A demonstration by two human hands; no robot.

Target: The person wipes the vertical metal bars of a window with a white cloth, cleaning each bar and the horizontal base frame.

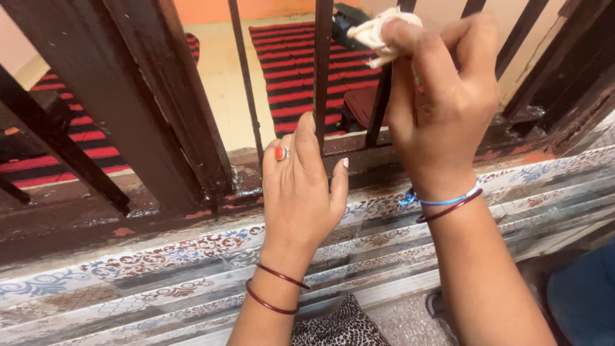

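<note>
My right hand (pixel 445 102) is closed around a crumpled white cloth (pixel 379 33) and presses it against a dark vertical bar (pixel 383 102) of a window grille. My left hand (pixel 300 186) rests on the grille's lower frame with its fingers around another dark bar (pixel 321 77). It wears a ring with an orange stone and two dark red bangles at the wrist. My right wrist carries a blue thread and a dark red bangle.
A patterned tile sill (pixel 160 263) runs below the grille. The wooden window frame (pixel 154 102) rises at the left. Beyond the bars lie a red and black striped rug (pixel 291 64) and a cream floor (pixel 221 77). Blue cloth (pixel 586 298) shows at the lower right.
</note>
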